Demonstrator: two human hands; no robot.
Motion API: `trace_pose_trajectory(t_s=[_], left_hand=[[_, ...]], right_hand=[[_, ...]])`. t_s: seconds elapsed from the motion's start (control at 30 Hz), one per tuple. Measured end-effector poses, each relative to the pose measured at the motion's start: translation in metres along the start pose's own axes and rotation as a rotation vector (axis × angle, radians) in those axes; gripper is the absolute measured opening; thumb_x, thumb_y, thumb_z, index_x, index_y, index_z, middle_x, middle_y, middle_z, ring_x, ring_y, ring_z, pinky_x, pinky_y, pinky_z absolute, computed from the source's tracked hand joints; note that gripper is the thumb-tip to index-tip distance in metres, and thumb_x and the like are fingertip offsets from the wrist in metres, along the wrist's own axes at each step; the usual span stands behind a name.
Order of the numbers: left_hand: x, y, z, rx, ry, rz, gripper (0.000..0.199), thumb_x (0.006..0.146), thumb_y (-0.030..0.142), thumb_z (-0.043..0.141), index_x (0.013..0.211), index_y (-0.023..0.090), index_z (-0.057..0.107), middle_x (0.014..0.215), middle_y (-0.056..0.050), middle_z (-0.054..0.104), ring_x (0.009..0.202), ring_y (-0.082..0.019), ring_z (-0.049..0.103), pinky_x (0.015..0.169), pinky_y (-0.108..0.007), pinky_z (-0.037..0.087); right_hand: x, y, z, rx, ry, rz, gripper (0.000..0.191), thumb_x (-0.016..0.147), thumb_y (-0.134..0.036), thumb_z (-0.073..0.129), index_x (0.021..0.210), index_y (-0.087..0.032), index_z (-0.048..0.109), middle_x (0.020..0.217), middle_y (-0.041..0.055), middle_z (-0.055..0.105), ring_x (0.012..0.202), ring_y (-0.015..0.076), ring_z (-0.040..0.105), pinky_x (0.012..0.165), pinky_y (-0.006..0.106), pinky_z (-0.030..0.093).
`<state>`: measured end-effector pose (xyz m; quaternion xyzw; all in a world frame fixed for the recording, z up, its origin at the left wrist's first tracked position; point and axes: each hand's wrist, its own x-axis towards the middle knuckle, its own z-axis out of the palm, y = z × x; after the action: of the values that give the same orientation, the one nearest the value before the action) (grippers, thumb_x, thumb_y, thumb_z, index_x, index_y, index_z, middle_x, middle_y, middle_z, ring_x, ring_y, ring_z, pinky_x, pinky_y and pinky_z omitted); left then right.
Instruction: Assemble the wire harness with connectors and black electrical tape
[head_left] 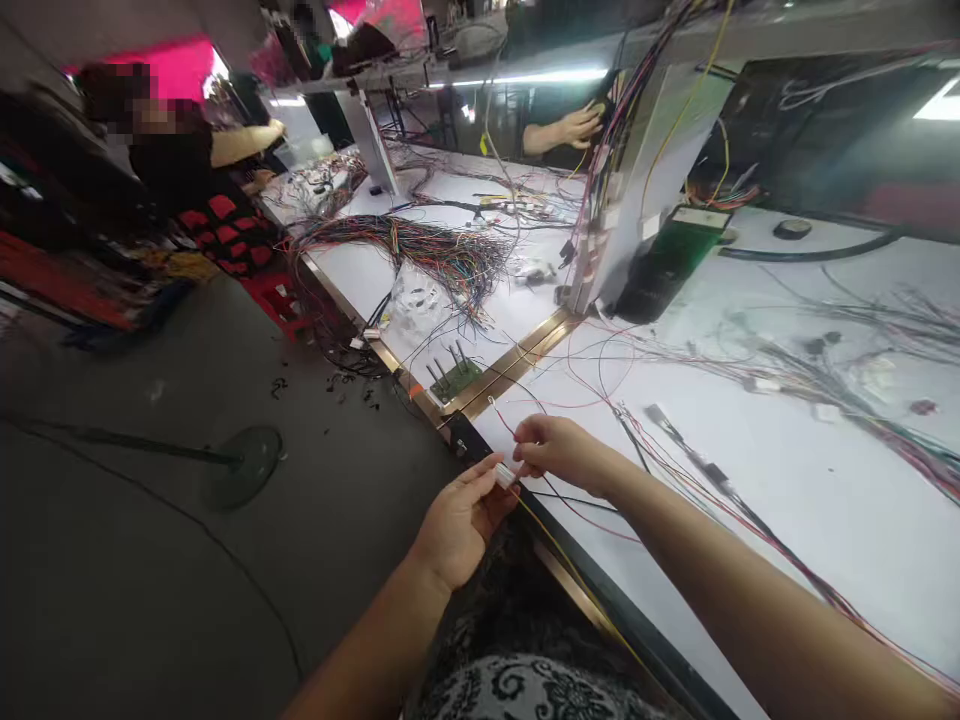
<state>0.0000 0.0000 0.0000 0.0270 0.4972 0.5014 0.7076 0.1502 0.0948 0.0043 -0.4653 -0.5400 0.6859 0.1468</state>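
Note:
Between the fingertips of my left hand (461, 520) is a small white plastic connector (505, 475), held just off the table's front edge. A yellow wire (559, 552) runs from near the connector down toward my lap. My right hand (551, 450) is pinched on a thin red wire (501, 415), close to the connector's right end. The wire's bare-looking tip sticks up to the left past my fingers. Whether its other end touches the connector is hidden by the fingertips.
Loose wires and a sleeved cable (716, 475) lie across the white table (795, 540) to my right. A green board with metal posts (454, 380) sits near the corner. Beyond it spreads a large wire bundle (420, 245). Other people work at the far tables; one hand (574, 130) shows behind the post.

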Motion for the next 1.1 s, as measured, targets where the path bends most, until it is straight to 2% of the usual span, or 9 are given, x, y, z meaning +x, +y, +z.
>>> trace_pose_trajectory(t_s=[0.1,0.2,0.27,0.37,0.6,0.77,0.93,1.03,1.1], left_hand=[[-0.003,-0.002,-0.002,0.008,-0.047,0.040,0.029,0.082,0.012,0.066,0.110,0.010,0.060,0.099,-0.012,0.070,0.082,-0.014,0.068,0.080,-0.024,0.055],[-0.007,-0.004,0.000,-0.013,-0.075,0.026,0.027,0.081,0.011,0.067,0.107,0.013,0.060,0.098,-0.010,0.070,0.081,-0.012,0.068,0.077,-0.021,0.055],[-0.010,-0.005,0.004,-0.033,-0.067,-0.012,0.026,0.082,0.011,0.066,0.108,0.013,0.060,0.095,-0.009,0.070,0.078,-0.011,0.068,0.074,-0.019,0.056],[-0.015,-0.003,0.011,-0.065,-0.046,-0.044,0.025,0.083,0.010,0.065,0.108,0.013,0.061,0.090,-0.008,0.070,0.075,-0.011,0.068,0.070,-0.018,0.057],[-0.024,0.004,0.023,-0.089,-0.035,-0.048,0.023,0.085,0.010,0.062,0.108,0.012,0.061,0.094,-0.011,0.071,0.072,-0.012,0.069,0.067,-0.019,0.058],[-0.030,0.004,0.023,-0.007,-0.073,0.047,0.024,0.081,0.012,0.068,0.105,0.013,0.063,0.094,-0.010,0.071,0.075,-0.012,0.069,0.069,-0.020,0.057],[-0.028,-0.003,0.019,0.267,-0.114,0.321,0.025,0.079,0.023,0.072,0.101,0.015,0.064,0.097,-0.007,0.071,0.083,-0.012,0.066,0.078,-0.022,0.055],[-0.023,-0.006,0.017,0.368,-0.116,0.349,0.026,0.080,0.027,0.071,0.103,0.016,0.063,0.099,-0.006,0.070,0.084,-0.012,0.065,0.079,-0.022,0.054],[-0.022,-0.006,0.017,0.338,-0.122,0.304,0.027,0.079,0.027,0.072,0.102,0.017,0.062,0.096,-0.005,0.070,0.083,-0.012,0.065,0.078,-0.022,0.054]], right_hand=[[-0.037,-0.011,-0.001,-0.048,0.128,-0.182,0.032,0.086,-0.028,0.050,0.116,-0.021,0.059,0.078,0.0008,0.067,0.054,0.0106,0.055,0.050,0.023,0.042],[-0.071,-0.012,0.001,-0.289,0.323,-0.327,0.023,0.088,-0.039,0.052,0.100,-0.027,0.068,0.073,-0.0015,0.067,0.059,0.0116,0.056,0.055,0.025,0.042],[-0.088,-0.005,0.004,-0.460,0.412,-0.366,0.018,0.086,-0.039,0.056,0.090,-0.028,0.070,0.071,-0.0029,0.067,0.062,0.0119,0.057,0.059,0.025,0.041],[-0.105,0.009,0.008,-0.598,0.471,-0.357,0.016,0.086,-0.037,0.055,0.084,-0.029,0.069,0.063,-0.0049,0.064,0.054,0.0106,0.054,0.053,0.025,0.038],[-0.113,0.017,0.011,-0.662,0.488,-0.361,0.016,0.084,-0.035,0.054,0.079,-0.029,0.068,0.055,-0.0058,0.058,0.047,0.0091,0.049,0.048,0.022,0.033],[-0.110,0.016,0.012,-0.718,0.540,-0.357,0.016,0.083,-0.033,0.054,0.076,-0.028,0.068,0.052,-0.0060,0.059,0.045,0.0094,0.050,0.046,0.022,0.030],[-0.110,0.021,0.016,-0.909,0.710,-0.473,0.023,0.086,-0.031,0.050,0.069,-0.024,0.063,0.054,-0.0047,0.061,0.043,0.0106,0.050,0.046,0.026,0.022],[-0.111,0.021,0.019,-0.970,0.755,-0.565,0.025,0.089,-0.029,0.047,0.068,-0.023,0.060,0.053,-0.0046,0.058,0.043,0.0108,0.049,0.047,0.028,0.020],[-0.112,0.020,0.020,-0.983,0.747,-0.625,0.026,0.091,-0.028,0.046,0.068,-0.022,0.058,0.054,-0.0047,0.057,0.044,0.0106,0.047,0.048,0.028,0.020]])
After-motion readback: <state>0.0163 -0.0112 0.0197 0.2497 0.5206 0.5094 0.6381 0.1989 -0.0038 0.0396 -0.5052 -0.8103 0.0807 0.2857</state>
